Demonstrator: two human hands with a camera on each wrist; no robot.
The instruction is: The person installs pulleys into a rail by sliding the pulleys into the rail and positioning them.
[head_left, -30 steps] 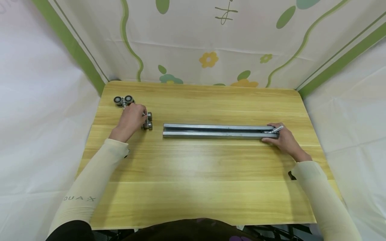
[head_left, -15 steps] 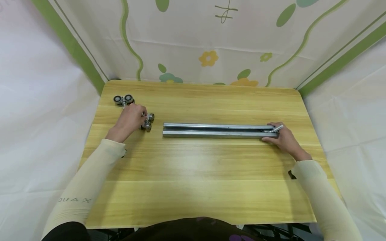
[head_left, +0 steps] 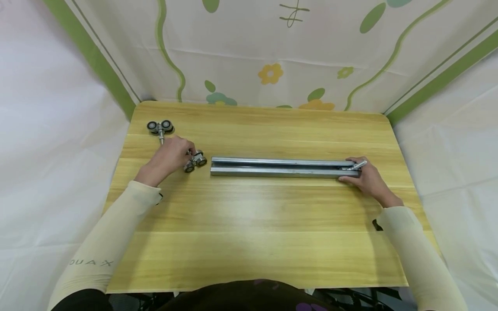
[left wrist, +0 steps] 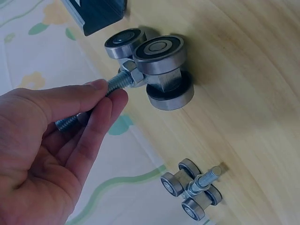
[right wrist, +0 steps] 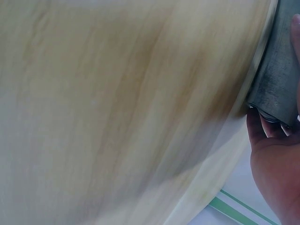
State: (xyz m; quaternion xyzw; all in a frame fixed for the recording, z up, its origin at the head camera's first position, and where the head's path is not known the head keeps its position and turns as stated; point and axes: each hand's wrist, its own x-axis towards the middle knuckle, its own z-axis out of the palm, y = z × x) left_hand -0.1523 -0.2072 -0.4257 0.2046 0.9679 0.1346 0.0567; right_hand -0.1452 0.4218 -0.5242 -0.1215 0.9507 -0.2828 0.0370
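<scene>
My left hand [head_left: 167, 157] pinches the threaded bolt of a roller trolley [left wrist: 161, 58] between thumb and fingers. The trolley's bearing wheels point toward the left end of a steel channel rail [head_left: 284, 172], a short gap away. At the rail's other end, my right hand [head_left: 367, 183] grips it, thumb on the near side and fingers on the far side. A bolt [head_left: 359, 165] sticks out of the slot there, slanting up over the hand; whatever it is fixed to is hidden inside the rail. In the right wrist view, the rail's end [right wrist: 276, 70] lies against the fingers.
A second roller trolley [head_left: 160, 127] rests on the wooden table [head_left: 249, 242] near the back left corner, just beyond my left hand, its bolt pointing upward in the left wrist view. Printed white cloth [head_left: 233, 43] hangs behind the table, with plain white cloth at both sides.
My left hand has shifted slightly to the right, turning the roller trolley so its wheels have swung closer to the rail's left end. The right hand and the rail stay put.
</scene>
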